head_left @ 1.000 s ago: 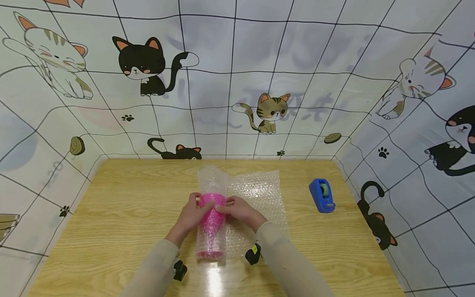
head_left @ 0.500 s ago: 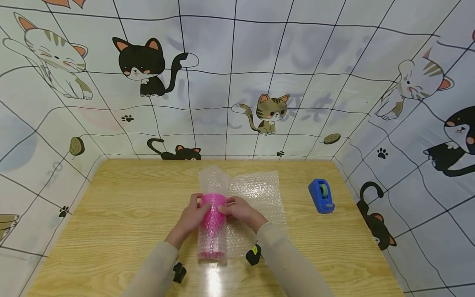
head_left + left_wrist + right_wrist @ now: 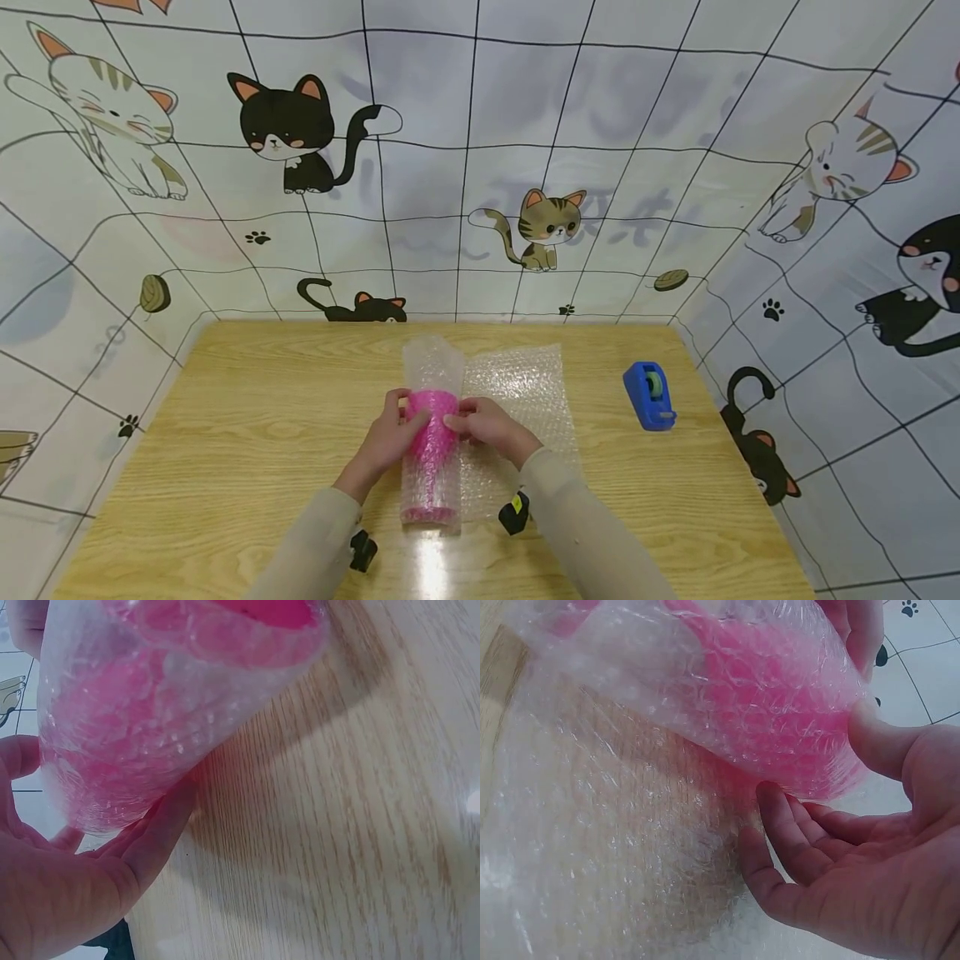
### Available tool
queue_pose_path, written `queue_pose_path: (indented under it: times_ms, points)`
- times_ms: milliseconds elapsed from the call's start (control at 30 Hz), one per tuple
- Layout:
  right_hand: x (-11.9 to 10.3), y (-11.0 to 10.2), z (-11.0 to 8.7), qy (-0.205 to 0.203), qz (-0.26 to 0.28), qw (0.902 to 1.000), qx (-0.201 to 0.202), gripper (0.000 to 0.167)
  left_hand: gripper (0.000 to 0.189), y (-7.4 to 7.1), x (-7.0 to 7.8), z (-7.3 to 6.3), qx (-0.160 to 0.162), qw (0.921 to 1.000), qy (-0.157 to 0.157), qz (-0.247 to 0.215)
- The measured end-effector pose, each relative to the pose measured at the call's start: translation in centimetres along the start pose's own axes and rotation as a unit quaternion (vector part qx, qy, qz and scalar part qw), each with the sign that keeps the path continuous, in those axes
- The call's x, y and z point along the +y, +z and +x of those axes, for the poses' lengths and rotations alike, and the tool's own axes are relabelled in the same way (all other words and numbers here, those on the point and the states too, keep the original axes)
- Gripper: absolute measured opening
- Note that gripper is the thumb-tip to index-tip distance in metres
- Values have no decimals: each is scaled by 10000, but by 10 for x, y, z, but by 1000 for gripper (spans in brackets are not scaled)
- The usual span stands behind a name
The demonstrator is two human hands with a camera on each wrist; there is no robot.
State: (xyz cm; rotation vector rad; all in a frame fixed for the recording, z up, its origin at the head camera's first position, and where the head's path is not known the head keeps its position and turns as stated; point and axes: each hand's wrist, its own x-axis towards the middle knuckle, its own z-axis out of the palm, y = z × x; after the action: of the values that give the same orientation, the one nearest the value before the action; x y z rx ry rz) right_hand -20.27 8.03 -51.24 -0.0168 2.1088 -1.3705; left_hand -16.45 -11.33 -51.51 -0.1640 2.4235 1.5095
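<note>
A pink goblet-shaped piece (image 3: 435,429), wide at the far end with a narrow stem and round foot, lies wrapped in clear bubble wrap (image 3: 517,379). A flat part of that sheet extends to its right on the table. My left hand (image 3: 386,435) holds the wrapped goblet's wide end from the left, thumb on top. From the right, my right hand (image 3: 491,425) grips the same end. In the left wrist view, fingers of the left hand (image 3: 82,874) reach under the roll. The right wrist view shows the right hand's thumb (image 3: 885,742) against the wrapped bowl, fingers beneath.
A blue tape dispenser (image 3: 650,396) with a green roll stands at the right of the wooden table (image 3: 285,400). Cat-patterned cloth walls (image 3: 420,183) enclose the table's back and sides.
The wrapped goblet has shifted very slightly to the right, along with the hands' grip on it. The flat bubble wrap and tape dispenser look nearly the same.
</note>
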Motion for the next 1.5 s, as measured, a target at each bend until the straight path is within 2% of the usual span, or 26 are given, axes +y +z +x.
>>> queue_pose_path:
  times_ms: [500, 667, 800, 1067, 1333, 1500]
  points:
    - [1, -1, 1, -63, -224, 9996, 146, 55, 67, 3, -3, 3, 41, 9999, 163, 3]
    - [2, -2, 0, -108, -496, 9986, 139, 53, 69, 2, -7, 4, -59, 9998, 179, -63]
    - [3, -2, -1, -183, -494, 9986, 38, 52, 72, 0, -10, 4, -175, 9997, 117, -107]
    - [4, -2, -1, -134, -526, 9985, -7, 56, 92, -2, -7, 3, -272, 9996, 107, -13]
    - [5, -2, -3, -276, -346, 9989, -138, 59, 108, 1, -6, 0, -406, 9989, 150, -206]
    - [5, -3, -6, -310, -429, 9984, -222, 60, 111, 3, -6, 0, -352, 9992, 194, -26]
